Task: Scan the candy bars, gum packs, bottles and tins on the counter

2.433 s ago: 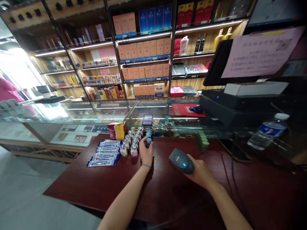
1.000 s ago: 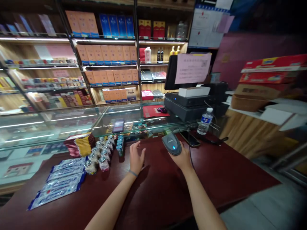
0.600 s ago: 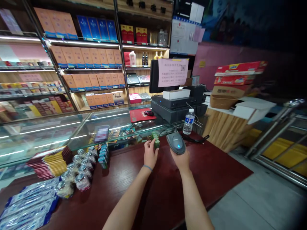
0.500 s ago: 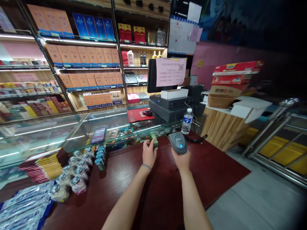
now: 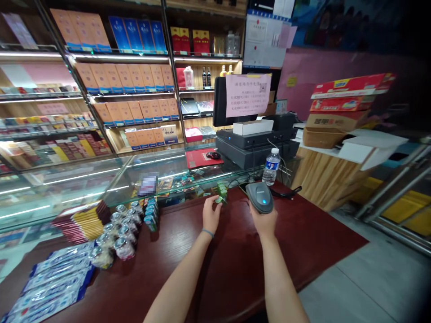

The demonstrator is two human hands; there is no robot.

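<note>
My right hand [image 5: 263,220] grips a dark grey handheld barcode scanner [image 5: 260,197], its blue light lit, above the dark red tabletop [image 5: 242,260]. To the left of it, my left hand [image 5: 211,214] pinches a small green container [image 5: 220,200] between thumb and fingers. A few more small green containers [image 5: 222,188] stand in a row just beyond, near the glass edge. Their labels are too small to read. A water bottle [image 5: 271,167] with a blue label stands behind the scanner.
On the left lie jars with silver lids [image 5: 124,233], small blue-green containers [image 5: 151,213], stacked packets [image 5: 88,224] and blue-white packs [image 5: 57,278]. Behind are a glass display counter [image 5: 111,179], a red mouse pad [image 5: 198,159], and a monitor [image 5: 220,101]. Cartons [image 5: 340,119] stand at right.
My left hand has closed its thumb and fingers on the nearest green container. The scanner stays in my right hand. The whole view has shifted slightly.
</note>
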